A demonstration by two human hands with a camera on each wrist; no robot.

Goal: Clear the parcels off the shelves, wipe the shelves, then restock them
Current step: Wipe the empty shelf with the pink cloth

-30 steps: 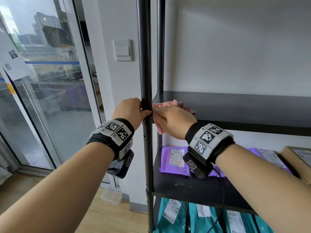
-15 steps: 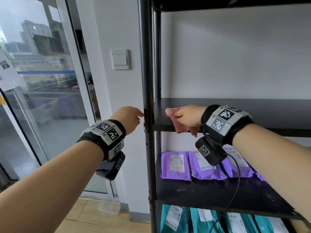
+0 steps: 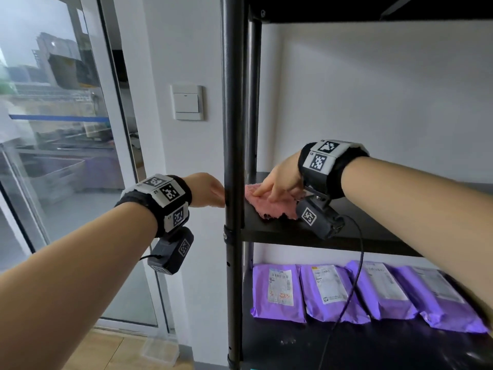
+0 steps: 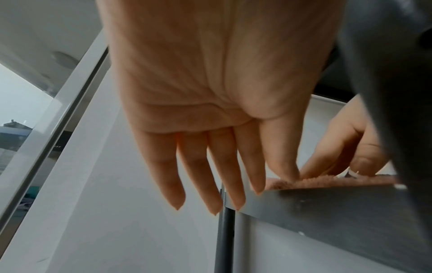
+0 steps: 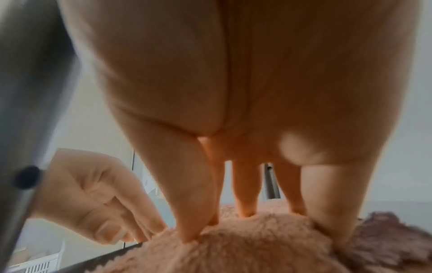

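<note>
A fluffy pink cloth [image 3: 274,206] lies at the left end of the black middle shelf [image 3: 320,243]. My right hand [image 3: 277,182] presses it flat with fairly straight fingers [image 5: 194,212] that sink into the cloth [image 5: 233,249]. My left hand [image 3: 210,189] reaches past the left side of the black post [image 3: 232,129] with straight fingers [image 4: 210,166]. Its tips are at the shelf's end, by the cloth's edge [image 4: 327,182], and it holds nothing. Several purple parcels [image 3: 277,292] lie in a row on the shelf below.
The upright post stands between my two hands. A white wall with a light switch [image 3: 186,102] is behind, and a glass door [image 3: 53,129] is to the left. The wrist camera's cable [image 3: 357,263] hangs in front of the parcels. Another shelf board [image 3: 346,9] runs overhead.
My left hand let go of the post and now reaches beside it with straight fingers. My right hand slid the cloth from the shelf's front corner further onto the board. The view has shifted.
</note>
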